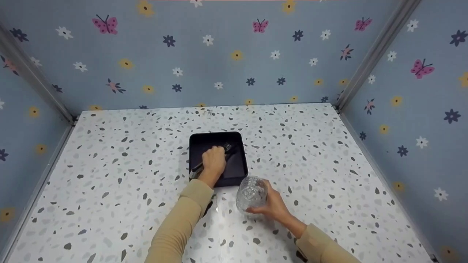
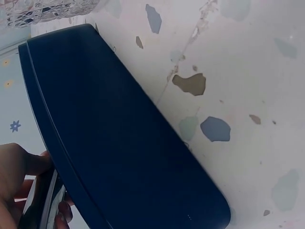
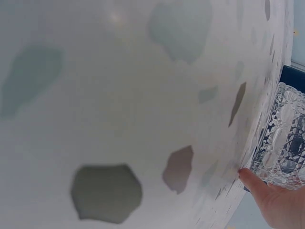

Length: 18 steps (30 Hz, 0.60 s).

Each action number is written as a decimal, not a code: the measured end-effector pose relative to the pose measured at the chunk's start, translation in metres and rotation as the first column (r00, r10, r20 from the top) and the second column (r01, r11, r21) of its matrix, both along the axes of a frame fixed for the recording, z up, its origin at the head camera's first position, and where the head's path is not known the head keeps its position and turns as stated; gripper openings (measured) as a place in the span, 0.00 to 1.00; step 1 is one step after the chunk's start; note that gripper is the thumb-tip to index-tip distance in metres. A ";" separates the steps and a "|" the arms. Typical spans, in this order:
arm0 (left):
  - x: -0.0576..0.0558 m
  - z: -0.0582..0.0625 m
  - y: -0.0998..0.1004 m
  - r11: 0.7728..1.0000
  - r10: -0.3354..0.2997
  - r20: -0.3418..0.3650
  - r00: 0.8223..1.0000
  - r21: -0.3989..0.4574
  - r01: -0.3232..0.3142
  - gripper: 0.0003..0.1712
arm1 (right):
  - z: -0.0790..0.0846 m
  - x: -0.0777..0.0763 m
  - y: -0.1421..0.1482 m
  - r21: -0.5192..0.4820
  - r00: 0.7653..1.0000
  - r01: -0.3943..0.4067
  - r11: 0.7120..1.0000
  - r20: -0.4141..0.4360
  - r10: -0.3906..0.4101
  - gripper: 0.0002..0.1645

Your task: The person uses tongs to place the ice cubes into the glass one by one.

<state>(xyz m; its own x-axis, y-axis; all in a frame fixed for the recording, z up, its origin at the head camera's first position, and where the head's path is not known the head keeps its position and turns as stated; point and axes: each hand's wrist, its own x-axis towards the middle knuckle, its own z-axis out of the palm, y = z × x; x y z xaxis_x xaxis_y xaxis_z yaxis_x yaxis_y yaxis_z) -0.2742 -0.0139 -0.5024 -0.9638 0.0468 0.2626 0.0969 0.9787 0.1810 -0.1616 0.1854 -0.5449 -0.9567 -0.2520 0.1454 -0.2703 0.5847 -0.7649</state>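
My left hand reaches down into a dark square tray and grips a slim black object with a silvery edge; what kind of thing it is, I cannot tell. In the head view its two ends stick out on either side of the fist, one toward the tray's near left corner. Just off the tray's near right corner, my right hand holds a clear patterned glass from its right side, the thumb on the near side. In the right wrist view the thumb tip is right at the tabletop beside the glass.
The tray stands on a white speckled tabletop. Blue panels with flowers and butterflies close off the back, the left and the right side, with grey metal posts at the corners.
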 end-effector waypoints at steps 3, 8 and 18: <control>0.000 0.001 0.000 1.000 -0.009 0.001 1.000 -0.018 0.009 0.06 | 0.001 0.000 0.000 -0.014 1.000 -0.009 1.000 0.003 0.009 0.56; -0.002 0.002 -0.001 1.000 -0.011 0.010 1.000 -0.028 0.011 0.10 | -0.001 -0.001 0.000 -0.020 1.000 -0.021 1.000 -0.004 0.020 0.56; -0.003 0.001 -0.002 1.000 -0.020 -0.011 1.000 -0.022 0.020 0.12 | -0.002 -0.001 0.001 -0.034 1.000 -0.026 0.999 -0.007 0.025 0.56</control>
<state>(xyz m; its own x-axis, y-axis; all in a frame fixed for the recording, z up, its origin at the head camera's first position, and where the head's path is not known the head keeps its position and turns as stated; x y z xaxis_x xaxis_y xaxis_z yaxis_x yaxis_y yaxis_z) -0.2775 -0.0162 -0.5015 -0.9596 0.0719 0.2721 0.1185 0.9802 0.1589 -0.1628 0.1861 -0.5466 -0.9491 -0.2711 0.1605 -0.2898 0.5513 -0.7824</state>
